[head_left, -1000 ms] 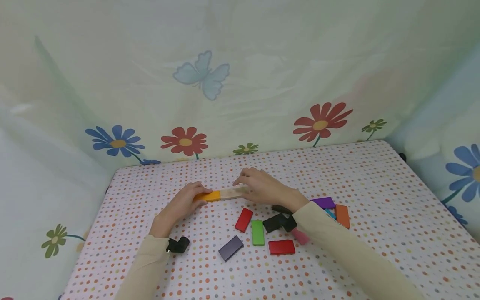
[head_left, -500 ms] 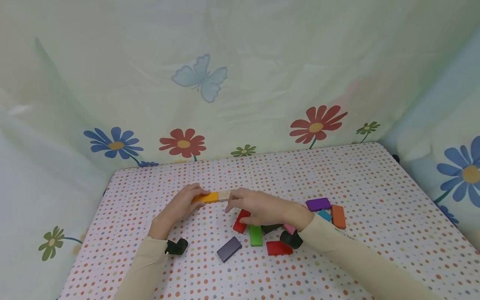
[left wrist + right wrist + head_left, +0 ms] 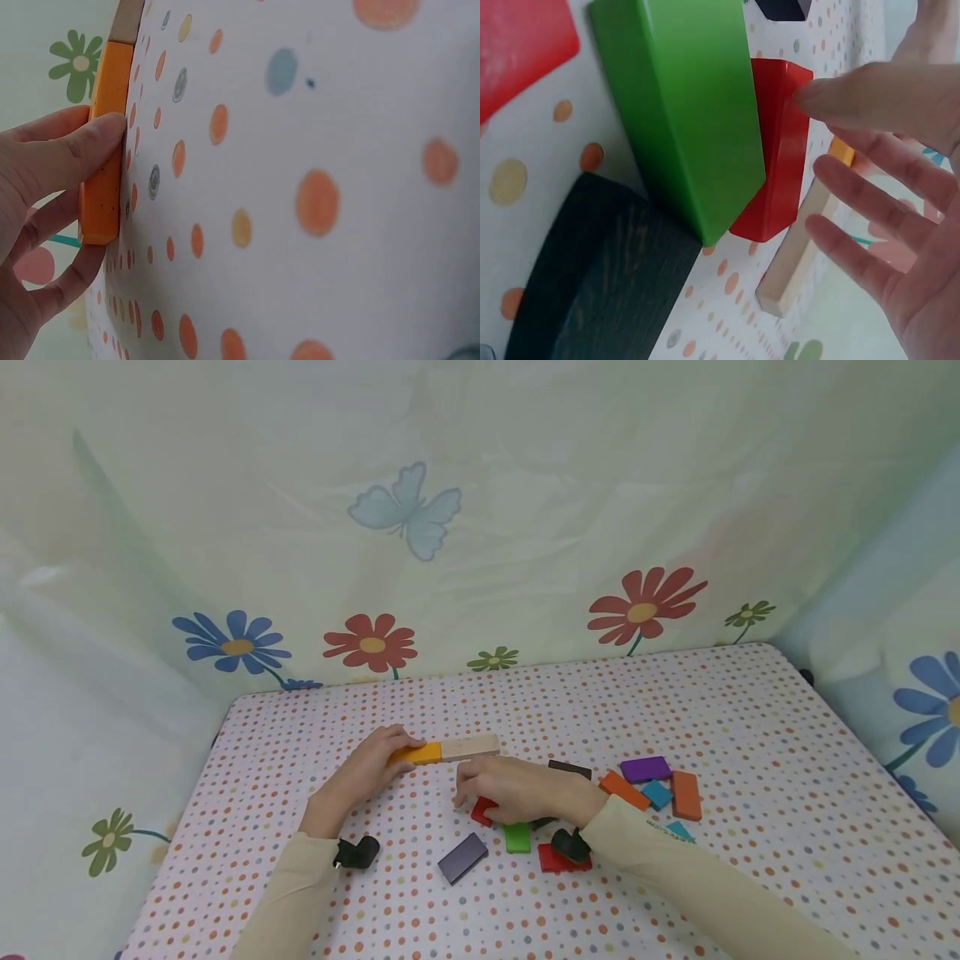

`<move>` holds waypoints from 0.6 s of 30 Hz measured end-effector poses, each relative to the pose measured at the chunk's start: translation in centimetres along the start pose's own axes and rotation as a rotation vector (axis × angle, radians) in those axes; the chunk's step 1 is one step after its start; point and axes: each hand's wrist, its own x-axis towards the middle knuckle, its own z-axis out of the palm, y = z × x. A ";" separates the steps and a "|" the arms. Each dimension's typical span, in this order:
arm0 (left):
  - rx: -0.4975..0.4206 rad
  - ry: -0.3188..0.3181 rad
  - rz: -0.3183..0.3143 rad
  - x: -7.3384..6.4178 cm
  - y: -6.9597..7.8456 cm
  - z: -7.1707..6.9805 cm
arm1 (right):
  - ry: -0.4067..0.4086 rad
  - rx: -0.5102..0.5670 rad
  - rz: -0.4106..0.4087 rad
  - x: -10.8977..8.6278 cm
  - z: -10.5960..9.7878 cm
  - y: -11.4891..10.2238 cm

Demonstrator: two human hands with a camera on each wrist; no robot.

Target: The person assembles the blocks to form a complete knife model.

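My left hand (image 3: pixel 365 766) grips an orange-yellow wooden block (image 3: pixel 105 184) with the thumb on its near side and fingers on the far side. That block lies flat, end to end with a plain wood block (image 3: pixel 471 747). My right hand (image 3: pixel 504 783) is over a red block (image 3: pixel 780 150); in the right wrist view the thumb tip is right at the block's upper edge, and the other fingers are spread apart beyond it. A green block (image 3: pixel 682 112) and a dark block (image 3: pixel 604 277) lie beside the red one, partly under the right hand in the head view.
Toward me lie a grey-purple block (image 3: pixel 462 858) and a second red block (image 3: pixel 553 858). To the right are a purple block (image 3: pixel 646 769), an orange block (image 3: pixel 686 795) and small blue blocks (image 3: pixel 657 794). The dotted tablecloth (image 3: pixel 787 777) meets a flowered curtain (image 3: pixel 525 527) behind.
My right hand has left the plain wood block and come toward me, over the red block. The left hand keeps its grip on the orange-yellow block.
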 end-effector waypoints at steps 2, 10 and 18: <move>-0.002 -0.001 0.000 0.0 0.0 0.0 | -0.009 0.016 0.008 0.0 0.0 0.1; -0.001 -0.004 0.000 0.0 0.0 0.0 | -0.040 0.059 0.053 -0.2 0.1 0.2; -0.004 0.001 -0.003 0.0 0.0 0.0 | -0.084 0.044 0.082 0.1 -0.8 0.0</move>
